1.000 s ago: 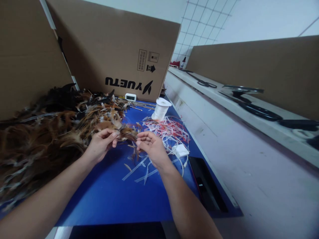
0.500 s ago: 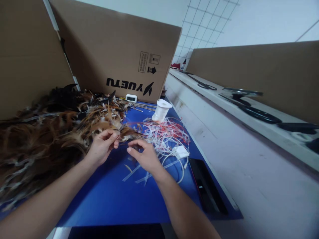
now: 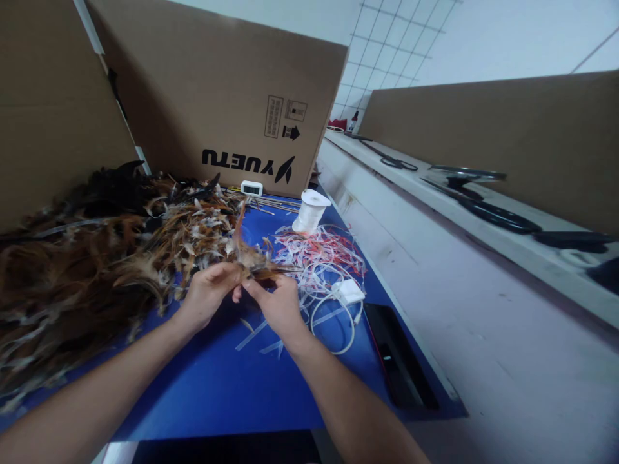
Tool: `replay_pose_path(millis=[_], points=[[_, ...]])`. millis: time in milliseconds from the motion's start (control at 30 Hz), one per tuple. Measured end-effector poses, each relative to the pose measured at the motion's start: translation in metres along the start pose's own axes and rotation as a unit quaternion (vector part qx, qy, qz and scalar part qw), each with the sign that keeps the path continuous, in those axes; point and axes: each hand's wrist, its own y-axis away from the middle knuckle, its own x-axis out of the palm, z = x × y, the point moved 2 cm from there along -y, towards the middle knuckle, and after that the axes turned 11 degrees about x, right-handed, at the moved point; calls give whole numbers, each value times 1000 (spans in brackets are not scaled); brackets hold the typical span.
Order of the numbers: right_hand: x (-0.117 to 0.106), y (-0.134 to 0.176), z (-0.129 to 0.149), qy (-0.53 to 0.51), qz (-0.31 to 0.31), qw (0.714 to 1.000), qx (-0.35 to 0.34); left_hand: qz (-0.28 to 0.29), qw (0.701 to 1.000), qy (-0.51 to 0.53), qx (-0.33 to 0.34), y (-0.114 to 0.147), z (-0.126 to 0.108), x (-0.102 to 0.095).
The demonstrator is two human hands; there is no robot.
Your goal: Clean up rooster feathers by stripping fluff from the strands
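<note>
Over the blue table, my left hand [image 3: 211, 293] is closed in a pinch on the base of a small bunch of brown feathers [image 3: 251, 259]. My right hand [image 3: 279, 307] meets it from the right, thumb and fingers closed on the same bunch near the left fingertips. One reddish-brown feather in the bunch points up, while others spread toward the right. A large heap of brown, white-tufted and black feathers [image 3: 116, 258] lies to the left of my hands. Just beyond my right hand is a tangle of clear and red plastic strips [image 3: 322, 254].
A white spool [image 3: 311, 211] stands behind the strips. A white charger [image 3: 349, 292] with its cable and a dark phone [image 3: 400, 357] lie at the right of the blue table [image 3: 213, 393]. Cardboard [image 3: 232, 84] walls the back. Scissors [image 3: 399, 164] rest on the ledge.
My right hand has moved left and closed on the feather bunch. My left hand has shifted slightly right, and the bunch now stands more upright and spread. The view has tilted a little.
</note>
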Motion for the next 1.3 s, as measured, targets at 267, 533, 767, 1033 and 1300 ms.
replay_pose_path(millis=[267,533,767,1033,1300], points=[[-20,-11,-5,-41,-93,995,16,7,999,32,-11,-4,8,-10],[-26,-11,1,-86,-84,993,23,68,997,-3,-23,-2,-3,-6],[-23,-8,6,-81,-48,995,25,81,996,-16,-33,-4,-6,-4],[-22,-8,3,-48,-49,998,9,98,994,-36,-35,-5,-13,-2],[-22,-9,1,-50,-41,998,14,104,993,-53,-28,-6,-17,-2]])
